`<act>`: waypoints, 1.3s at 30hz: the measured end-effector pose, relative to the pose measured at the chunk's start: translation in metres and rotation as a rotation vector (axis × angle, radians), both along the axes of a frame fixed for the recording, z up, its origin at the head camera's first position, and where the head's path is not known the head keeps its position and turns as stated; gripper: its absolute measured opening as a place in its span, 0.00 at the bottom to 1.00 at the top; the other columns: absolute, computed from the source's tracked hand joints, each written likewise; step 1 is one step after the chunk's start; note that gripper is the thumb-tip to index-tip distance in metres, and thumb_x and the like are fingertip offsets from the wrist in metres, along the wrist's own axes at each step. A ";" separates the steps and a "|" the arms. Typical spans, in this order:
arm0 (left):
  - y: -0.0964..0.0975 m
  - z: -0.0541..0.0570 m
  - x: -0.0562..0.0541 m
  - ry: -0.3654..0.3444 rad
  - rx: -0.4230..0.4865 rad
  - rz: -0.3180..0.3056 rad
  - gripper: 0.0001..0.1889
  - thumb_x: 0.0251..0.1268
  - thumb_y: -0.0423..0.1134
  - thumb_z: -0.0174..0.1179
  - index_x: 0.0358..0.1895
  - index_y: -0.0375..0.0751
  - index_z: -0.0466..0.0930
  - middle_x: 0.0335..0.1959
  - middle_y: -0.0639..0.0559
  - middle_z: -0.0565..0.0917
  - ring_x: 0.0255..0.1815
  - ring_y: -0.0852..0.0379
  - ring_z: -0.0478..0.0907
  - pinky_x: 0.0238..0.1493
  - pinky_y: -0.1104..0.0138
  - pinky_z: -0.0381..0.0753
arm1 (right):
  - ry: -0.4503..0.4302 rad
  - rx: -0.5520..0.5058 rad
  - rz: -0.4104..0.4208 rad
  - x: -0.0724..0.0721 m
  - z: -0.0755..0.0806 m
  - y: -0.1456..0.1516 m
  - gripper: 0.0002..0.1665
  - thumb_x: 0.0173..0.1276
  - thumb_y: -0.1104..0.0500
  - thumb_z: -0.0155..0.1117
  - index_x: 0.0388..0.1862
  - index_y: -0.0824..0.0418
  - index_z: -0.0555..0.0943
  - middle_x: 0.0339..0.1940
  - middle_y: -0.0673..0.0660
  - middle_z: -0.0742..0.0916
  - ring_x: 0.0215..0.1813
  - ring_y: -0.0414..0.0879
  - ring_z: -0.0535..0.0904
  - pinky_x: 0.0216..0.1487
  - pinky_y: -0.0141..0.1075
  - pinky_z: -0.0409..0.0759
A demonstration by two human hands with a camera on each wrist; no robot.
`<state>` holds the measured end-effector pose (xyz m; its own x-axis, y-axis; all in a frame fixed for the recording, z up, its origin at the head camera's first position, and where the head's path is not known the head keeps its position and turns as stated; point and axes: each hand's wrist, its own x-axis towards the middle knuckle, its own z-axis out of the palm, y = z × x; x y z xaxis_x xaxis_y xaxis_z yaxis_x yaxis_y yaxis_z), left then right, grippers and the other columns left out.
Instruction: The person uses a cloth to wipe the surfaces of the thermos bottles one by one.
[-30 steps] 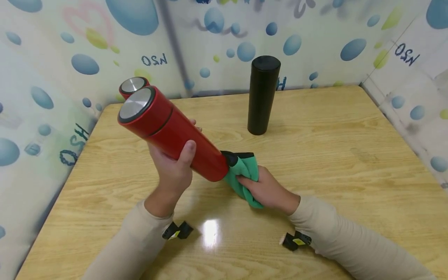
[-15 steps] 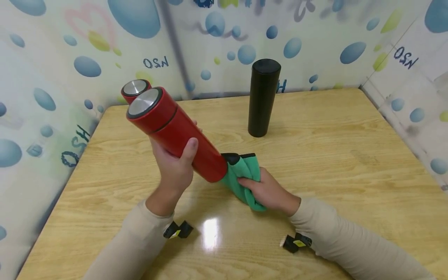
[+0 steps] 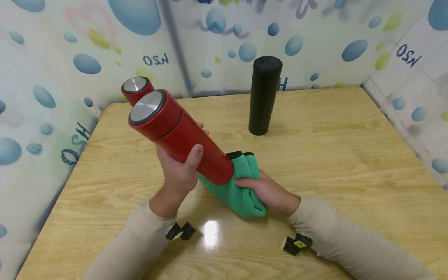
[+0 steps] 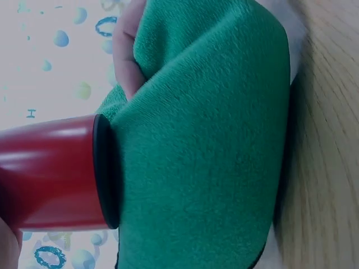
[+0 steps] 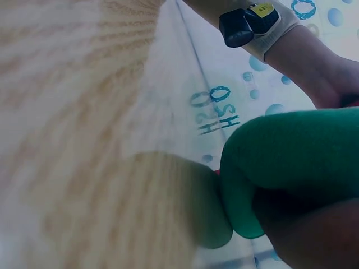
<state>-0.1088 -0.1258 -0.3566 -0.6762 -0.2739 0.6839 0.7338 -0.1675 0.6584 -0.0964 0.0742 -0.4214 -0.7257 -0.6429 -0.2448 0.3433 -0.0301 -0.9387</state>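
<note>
My left hand (image 3: 178, 171) grips a red thermos flask (image 3: 185, 136) around its body, tilted with the silver-topped lid up and to the left. Its base points down toward the right. In my right hand (image 3: 269, 190) is a bunched green cloth (image 3: 241, 194) with black edging, the thumb lying over its folds. The cloth meets the flask's base; in the left wrist view the green cloth (image 4: 196, 145) spreads across the bottom of the red flask (image 4: 50, 174). Most of the right fingers are hidden behind the cloth.
A black flask (image 3: 264, 97) stands upright toward the back of the wooden table (image 3: 332, 155). Behind the held flask, a second red flask (image 3: 136, 87) shows only its upper part. A patterned wall covering (image 3: 224, 50) borders the table's back.
The held flask has shifted slightly right and down. The green cloth has opened out wider beneath its base, extending left. My right hand has stayed nearly in place.
</note>
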 end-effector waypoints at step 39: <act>0.000 -0.002 0.000 -0.031 -0.106 0.001 0.37 0.53 0.56 0.73 0.59 0.40 0.66 0.46 0.52 0.82 0.45 0.52 0.83 0.48 0.61 0.86 | -0.086 0.014 -0.223 -0.007 0.006 0.003 0.20 0.75 0.59 0.51 0.62 0.63 0.71 0.49 0.45 0.85 0.51 0.37 0.82 0.55 0.31 0.81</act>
<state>-0.1087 -0.1261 -0.3587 -0.6971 -0.2018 0.6880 0.7130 -0.0949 0.6947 -0.1035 0.0769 -0.4153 -0.8259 -0.4649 -0.3192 0.4079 -0.1017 -0.9073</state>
